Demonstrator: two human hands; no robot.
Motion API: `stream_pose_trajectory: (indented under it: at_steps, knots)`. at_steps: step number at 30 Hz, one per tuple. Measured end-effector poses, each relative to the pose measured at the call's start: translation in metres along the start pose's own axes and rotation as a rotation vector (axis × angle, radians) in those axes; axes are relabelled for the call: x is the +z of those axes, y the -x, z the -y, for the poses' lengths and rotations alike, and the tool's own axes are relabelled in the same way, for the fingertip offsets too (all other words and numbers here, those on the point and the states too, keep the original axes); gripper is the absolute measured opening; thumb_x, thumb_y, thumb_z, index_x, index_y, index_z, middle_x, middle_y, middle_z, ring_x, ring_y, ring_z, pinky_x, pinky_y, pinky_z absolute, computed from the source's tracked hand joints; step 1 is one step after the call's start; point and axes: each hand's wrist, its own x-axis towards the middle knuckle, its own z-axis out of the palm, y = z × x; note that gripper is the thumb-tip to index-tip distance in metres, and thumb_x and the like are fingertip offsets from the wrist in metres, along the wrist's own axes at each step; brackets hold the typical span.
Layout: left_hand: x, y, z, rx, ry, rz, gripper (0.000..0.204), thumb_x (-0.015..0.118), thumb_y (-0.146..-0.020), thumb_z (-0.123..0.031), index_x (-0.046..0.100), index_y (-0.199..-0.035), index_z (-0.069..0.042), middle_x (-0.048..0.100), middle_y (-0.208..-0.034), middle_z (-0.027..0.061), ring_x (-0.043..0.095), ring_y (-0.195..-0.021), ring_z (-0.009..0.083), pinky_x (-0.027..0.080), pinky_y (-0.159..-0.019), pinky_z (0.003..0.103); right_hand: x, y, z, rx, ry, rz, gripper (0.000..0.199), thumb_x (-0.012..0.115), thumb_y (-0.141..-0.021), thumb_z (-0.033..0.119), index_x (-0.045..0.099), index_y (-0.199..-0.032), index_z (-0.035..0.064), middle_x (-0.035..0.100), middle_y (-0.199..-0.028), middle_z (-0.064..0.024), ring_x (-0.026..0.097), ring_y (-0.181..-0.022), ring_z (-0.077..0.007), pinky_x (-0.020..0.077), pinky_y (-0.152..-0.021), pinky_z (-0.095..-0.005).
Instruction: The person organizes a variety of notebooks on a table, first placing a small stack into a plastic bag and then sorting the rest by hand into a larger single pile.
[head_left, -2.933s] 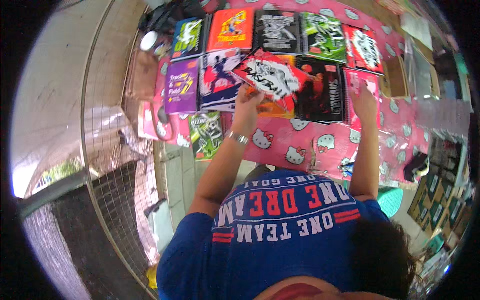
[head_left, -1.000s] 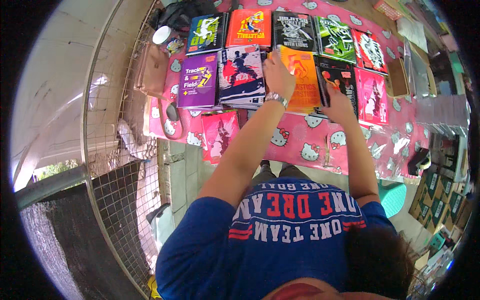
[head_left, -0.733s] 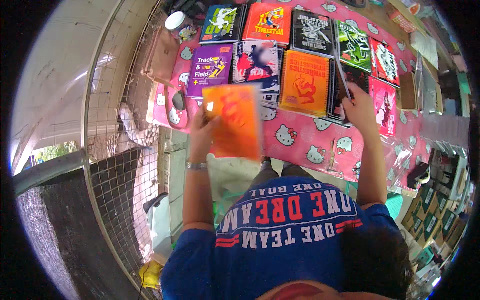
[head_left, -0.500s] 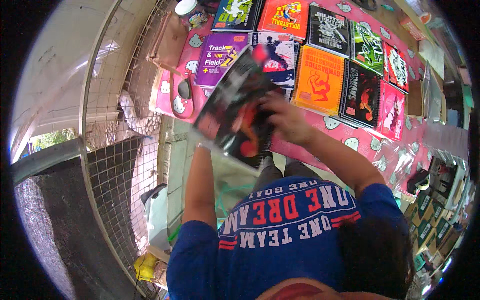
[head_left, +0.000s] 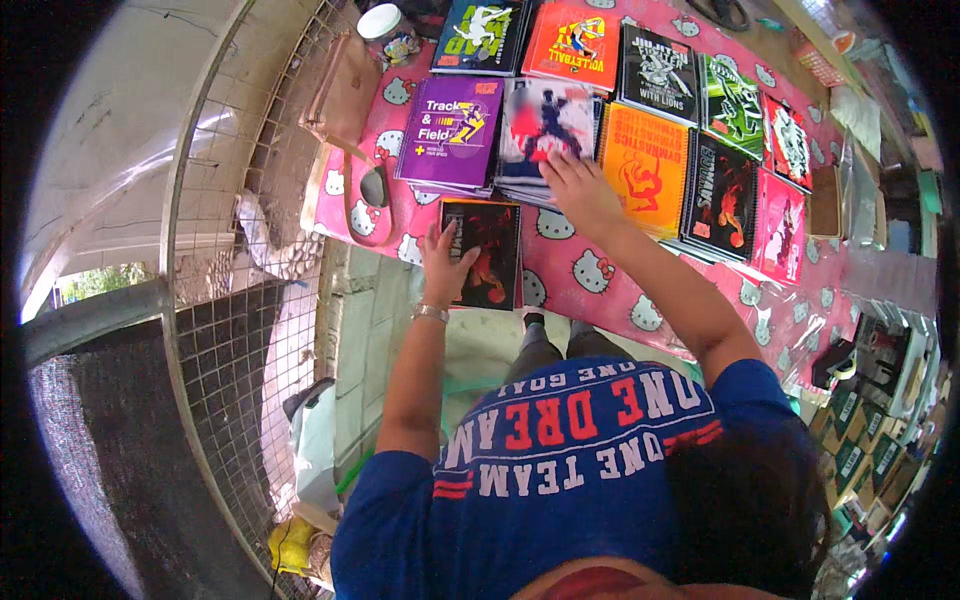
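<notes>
A black spiral notebook (head_left: 487,262) with a red figure on its cover lies at the table's near left edge. My left hand (head_left: 445,262) rests on its left side, fingers spread and thumb apart. Farther back sits a stack topped by a white and navy notebook (head_left: 540,120) with a red print. Across its lower right part my right hand (head_left: 580,192) lies with fingers stretched out, touching the cover. Left of that stack is a pile with a purple notebook (head_left: 452,130) on top. An orange notebook (head_left: 643,170) is just right of my right hand.
More notebook piles stand in rows: a red-orange one (head_left: 570,45), a green one (head_left: 735,100) and another black one (head_left: 720,198). A brown bag (head_left: 340,95) with a strap and a white-lidded jar (head_left: 385,30) stand at the left. Wire mesh (head_left: 225,330) runs along that side.
The black notebook, held up in both hands before, now lies on the table's near edge. My right hand has moved from it onto the white and navy notebook.
</notes>
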Motion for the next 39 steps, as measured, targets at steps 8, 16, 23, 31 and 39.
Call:
stream_pose_trajectory:
  at_steps: [8, 16, 23, 31, 39]
  knots:
    - [-0.035, -0.005, -0.057, -0.38, 1.49, 0.611, 0.044, 0.058, -0.09, -0.022, 0.047, -0.127, -0.001, 0.06, -0.115, 0.0085, 0.061, -0.094, 0.0178, 0.049, -0.083, 0.031, -0.092, -0.011, 0.071, -0.646, -0.39, 0.436, 0.019, 0.06, -0.078, 0.019, 0.061, -0.089, 0.0045, 0.064, -0.093, -0.0065, 0.061, -0.094, -0.0234, 0.0453, -0.086, -0.0393]
    - [-0.022, 0.002, 0.029, -0.228, 0.179, 0.106, 0.056, 0.07, -0.078, -0.014, 0.047, -0.127, -0.002, 0.061, -0.11, 0.0135, 0.061, -0.086, 0.0296, 0.049, -0.075, 0.036, 0.053, -0.142, 0.117, -0.139, -0.281, -0.06, 0.038, 0.059, -0.083, 0.03, 0.054, -0.116, 0.0113, 0.062, -0.1, -0.0185, 0.06, -0.098, -0.0319, 0.0474, -0.082, -0.0471]
    - [0.002, 0.011, 0.052, -0.151, 0.277, -0.038, 0.074, 0.076, -0.071, -0.014, 0.039, -0.134, 0.0, 0.052, -0.123, 0.0188, 0.05, -0.114, 0.0344, 0.042, -0.095, 0.041, -0.045, -0.148, 0.112, -0.375, -0.581, 0.197, 0.039, 0.055, -0.083, 0.011, 0.055, -0.121, 0.015, 0.063, -0.088, -0.0089, 0.064, -0.089, -0.0283, 0.0511, -0.082, -0.0401]
    - [-0.052, 0.008, 0.101, -0.091, 1.73, 0.38, 0.075, 0.032, -0.092, -0.061, 0.03, -0.143, -0.006, 0.034, -0.145, 0.0144, 0.041, -0.127, 0.0328, 0.036, -0.103, 0.05, 0.024, -0.1, 0.055, -0.809, -0.562, 0.156, 0.018, 0.062, -0.073, 0.008, 0.061, -0.089, 0.0153, 0.06, -0.118, -0.002, 0.047, -0.124, -0.022, 0.0219, -0.113, -0.051]
    - [0.004, 0.015, 0.011, -0.095, 0.055, -0.018, 0.081, 0.077, -0.072, -0.023, 0.037, -0.142, -0.023, 0.022, -0.15, 0.0192, 0.034, -0.133, 0.0382, 0.039, -0.101, 0.043, 0.065, -0.222, -0.025, -0.189, -0.397, -0.108, 0.023, 0.058, -0.072, 0.008, 0.063, -0.094, 0.0055, 0.064, -0.101, -0.0113, 0.061, -0.101, -0.0275, 0.046, -0.091, -0.0432]
